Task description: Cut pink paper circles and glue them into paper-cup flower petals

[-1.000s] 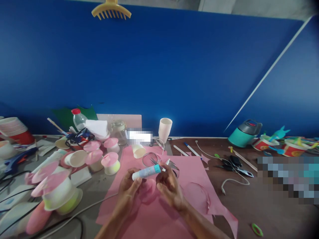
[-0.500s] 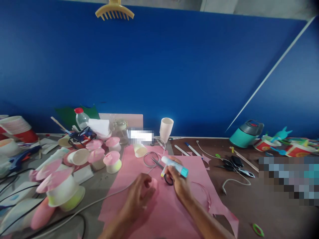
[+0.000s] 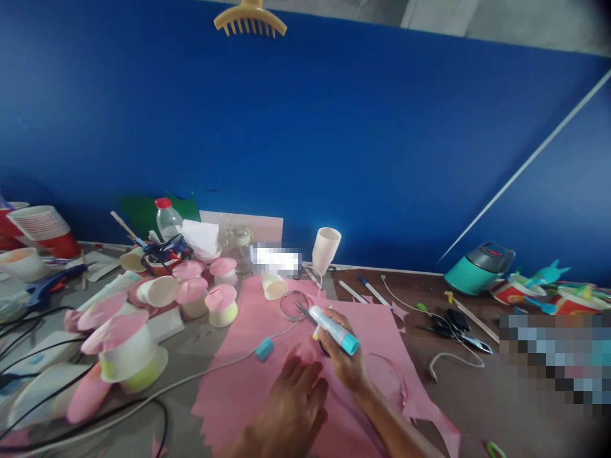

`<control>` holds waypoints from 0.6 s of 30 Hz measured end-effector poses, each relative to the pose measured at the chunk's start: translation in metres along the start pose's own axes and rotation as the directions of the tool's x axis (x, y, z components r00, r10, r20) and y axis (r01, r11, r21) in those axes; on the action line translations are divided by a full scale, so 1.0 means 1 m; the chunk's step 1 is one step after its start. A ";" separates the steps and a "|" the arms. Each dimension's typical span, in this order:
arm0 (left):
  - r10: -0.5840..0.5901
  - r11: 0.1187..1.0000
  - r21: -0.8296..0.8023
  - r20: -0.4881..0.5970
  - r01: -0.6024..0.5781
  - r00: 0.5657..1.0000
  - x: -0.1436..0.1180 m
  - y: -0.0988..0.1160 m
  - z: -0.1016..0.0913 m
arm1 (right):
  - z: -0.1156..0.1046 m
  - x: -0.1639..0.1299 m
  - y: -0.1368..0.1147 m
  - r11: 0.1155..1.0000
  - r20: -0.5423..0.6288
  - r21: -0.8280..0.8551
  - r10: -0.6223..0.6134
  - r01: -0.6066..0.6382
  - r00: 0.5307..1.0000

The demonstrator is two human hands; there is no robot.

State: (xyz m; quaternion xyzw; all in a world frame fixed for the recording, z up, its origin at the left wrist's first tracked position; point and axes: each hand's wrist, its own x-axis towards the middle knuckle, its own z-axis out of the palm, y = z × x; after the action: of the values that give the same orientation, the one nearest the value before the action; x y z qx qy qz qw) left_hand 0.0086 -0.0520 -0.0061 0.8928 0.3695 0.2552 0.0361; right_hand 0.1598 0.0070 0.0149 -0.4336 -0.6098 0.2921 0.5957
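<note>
My right hand [image 3: 347, 364] is closed round a glue stick [image 3: 335, 332] with a white and blue body and a teal end. Scissors [image 3: 303, 312] point out from beneath that hand; their handles are mostly covered, and I cannot tell whether the fingers touch them. To the left, my left hand [image 3: 298, 397] lies palm down on pink paper [image 3: 248, 401], fingers stretched over a small pink piece [image 3: 303, 351] that they partly hide. A blue cap [image 3: 264, 348] rests on the paper beside a grey cable [image 3: 224, 366].
Paper cups with pink tops [image 3: 222, 305] crowd the left side. A pale cup [image 3: 326, 249] stands behind the paper, a lying cup [image 3: 274, 287] in front of it. Markers [image 3: 375, 292], a black-handled tool [image 3: 446, 327] and a teal flask [image 3: 477, 270] are to the right.
My left hand has moved right and turned palm down. The blue cap now shows on the paper near where that hand was. The right hand still holds the glue stick; the view has shifted slightly.
</note>
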 end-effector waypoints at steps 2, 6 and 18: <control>0.020 1.000 0.004 -0.014 -0.020 1.000 0.002 0.002 0.000 | 0.000 0.000 -0.004 0.999 0.077 -0.020 -0.029 0.031 0.997; 0.118 0.992 -0.036 -0.078 -0.121 0.990 0.006 0.004 -0.009 | 0.000 0.003 -0.017 1.000 0.230 0.014 -0.027 0.025 0.973; -0.576 0.787 -0.450 -0.294 0.421 0.763 0.010 -0.020 -0.019 | -0.018 -0.023 -0.010 0.983 0.266 0.042 0.159 -0.177 0.951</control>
State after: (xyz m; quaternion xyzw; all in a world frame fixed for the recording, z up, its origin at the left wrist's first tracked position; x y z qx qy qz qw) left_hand -0.0079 -0.0330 0.0099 0.6612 0.5432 0.4829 0.1859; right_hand 0.1735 -0.0204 0.0155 -0.4219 -0.6342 0.4162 0.4966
